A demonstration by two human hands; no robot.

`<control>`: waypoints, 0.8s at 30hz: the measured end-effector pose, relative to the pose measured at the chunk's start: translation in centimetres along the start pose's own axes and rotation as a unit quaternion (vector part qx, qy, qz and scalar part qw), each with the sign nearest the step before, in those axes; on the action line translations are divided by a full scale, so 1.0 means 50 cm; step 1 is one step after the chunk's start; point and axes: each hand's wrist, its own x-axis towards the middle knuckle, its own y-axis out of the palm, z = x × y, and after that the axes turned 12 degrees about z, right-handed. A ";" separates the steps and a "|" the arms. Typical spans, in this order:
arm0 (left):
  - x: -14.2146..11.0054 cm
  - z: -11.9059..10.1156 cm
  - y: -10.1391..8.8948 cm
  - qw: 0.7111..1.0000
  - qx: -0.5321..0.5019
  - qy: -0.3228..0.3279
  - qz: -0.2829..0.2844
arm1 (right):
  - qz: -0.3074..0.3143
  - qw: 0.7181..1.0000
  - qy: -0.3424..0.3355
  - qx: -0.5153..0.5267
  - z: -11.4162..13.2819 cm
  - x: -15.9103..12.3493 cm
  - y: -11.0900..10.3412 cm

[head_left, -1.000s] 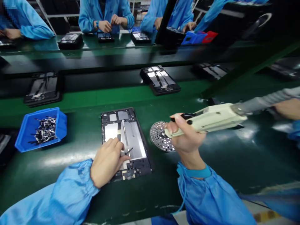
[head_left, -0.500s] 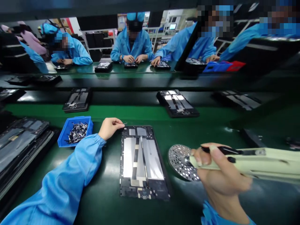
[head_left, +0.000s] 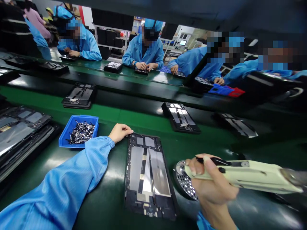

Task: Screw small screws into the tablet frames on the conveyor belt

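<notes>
An opened tablet lies flat on the green bench, its silver battery panels and dark flex strips facing up. My left hand is pinched at the tablet's far left corner; a tiny sliver may show at the fingertips, too small to name. Wrapped around a pale green electric screwdriver with a black lever, my right hand is to the right of the tablet. The screwdriver's nose points left, above a round metal plate full of holes; its tip is hidden by my fingers.
A blue bin of small black and silver parts stands left of the tablet. Stacked tablet bodies lie at the far left. More tablets rest along the line beyond. Several co-workers in blue sit opposite.
My left hand has gone from the tablet's lower middle to its far left corner, holding a thin sliver half a second ago. The view has shifted. My right hand keeps the screwdriver near the perforated plate.
</notes>
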 end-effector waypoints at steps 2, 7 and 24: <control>0.000 0.001 0.003 1.000 -0.010 -0.002 0.002 | 0.020 1.000 -0.008 0.004 0.000 0.004 0.022; 0.002 0.014 0.017 1.000 -0.019 -0.016 -0.002 | 0.074 0.997 -0.013 0.001 -0.011 0.016 0.068; 0.017 0.013 0.024 0.998 -0.021 -0.058 0.025 | 0.111 0.992 0.046 0.025 -0.179 0.139 0.313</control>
